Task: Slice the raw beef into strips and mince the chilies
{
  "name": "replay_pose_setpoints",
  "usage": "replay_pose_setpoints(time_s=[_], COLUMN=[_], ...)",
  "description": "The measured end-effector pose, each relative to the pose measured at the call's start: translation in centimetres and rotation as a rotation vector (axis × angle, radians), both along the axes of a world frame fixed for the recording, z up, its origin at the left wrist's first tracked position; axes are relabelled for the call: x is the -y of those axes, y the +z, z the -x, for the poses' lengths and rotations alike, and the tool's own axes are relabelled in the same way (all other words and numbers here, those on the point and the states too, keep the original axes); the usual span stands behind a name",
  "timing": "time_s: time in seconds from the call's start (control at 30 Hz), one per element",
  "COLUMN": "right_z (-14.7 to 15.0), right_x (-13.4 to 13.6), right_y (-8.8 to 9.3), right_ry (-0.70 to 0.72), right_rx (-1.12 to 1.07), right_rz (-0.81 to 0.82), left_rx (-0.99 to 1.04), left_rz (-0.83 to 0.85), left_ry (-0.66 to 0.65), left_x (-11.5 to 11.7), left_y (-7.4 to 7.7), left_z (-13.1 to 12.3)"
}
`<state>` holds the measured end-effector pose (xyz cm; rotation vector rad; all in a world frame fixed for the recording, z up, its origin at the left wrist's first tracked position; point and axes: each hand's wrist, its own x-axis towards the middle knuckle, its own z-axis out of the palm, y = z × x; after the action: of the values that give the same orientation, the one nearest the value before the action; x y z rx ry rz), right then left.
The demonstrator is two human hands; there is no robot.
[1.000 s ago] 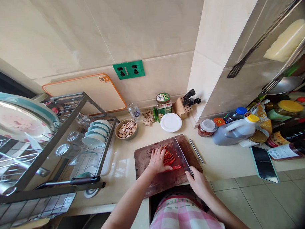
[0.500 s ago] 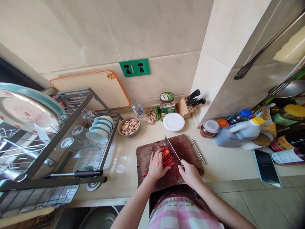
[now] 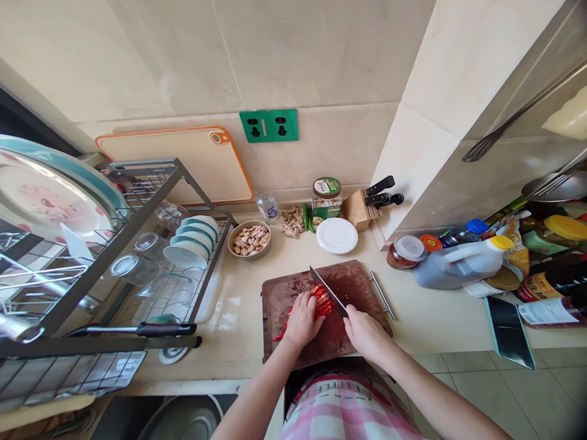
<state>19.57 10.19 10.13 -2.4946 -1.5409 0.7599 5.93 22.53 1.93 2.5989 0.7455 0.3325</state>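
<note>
My right hand (image 3: pixel 363 330) is closed round the handle of a kitchen knife (image 3: pixel 328 290), whose blade points away and to the left. Sliced red chili peppers (image 3: pixel 324 300) lie in a pile on the brown cutting board (image 3: pixel 366 294), right against the blade. Over the left part of the pile, my left hand (image 3: pixel 303 319) presses the peppers down with bent fingers. A thin red end sticks out on its left side. Small pale seeds dot the board. The fingertips of my left hand are partly hidden from here.
Behind the board are a bowl of garlic cloves (image 3: pixel 249 239), ginger (image 3: pixel 292 221), green chilies (image 3: pixel 306 216), a white plate (image 3: pixel 337 236) and a knife block (image 3: pixel 358 210). The dish rack (image 3: pixel 154 238) stands left; jars, a plastic jug (image 3: pixel 461 263) and a phone (image 3: pixel 510 331) are right.
The knife has moved left, from beside the chili pile to its right edge. My left hand stays on the peppers. The whole view has shifted slightly.
</note>
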Motion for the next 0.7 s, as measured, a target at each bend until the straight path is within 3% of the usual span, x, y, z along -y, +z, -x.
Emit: replay_pose_setpoints(time_s=[0.3,0.57,0.7], right_z=[2.1,-0.1,0.6], right_x=[-1.9,-3.3,-2.8], right_y=[-1.8,0.7,0.3], right_ry=[-0.072,-0.002,0.0], right_rx=[0.057,0.072,0.101], right_rz=[0.167,0.104,0.151], left_rx=[-0.028,0.016,-0.002], left_rz=[0.033,-0.032,-0.041], left_ry=[0.027,0.041,0.054], left_x=[0.2,0.4,0.4], left_y=[-0.1,-0.5,-1.1], left_z=[-0.5,-0.1,-0.3])
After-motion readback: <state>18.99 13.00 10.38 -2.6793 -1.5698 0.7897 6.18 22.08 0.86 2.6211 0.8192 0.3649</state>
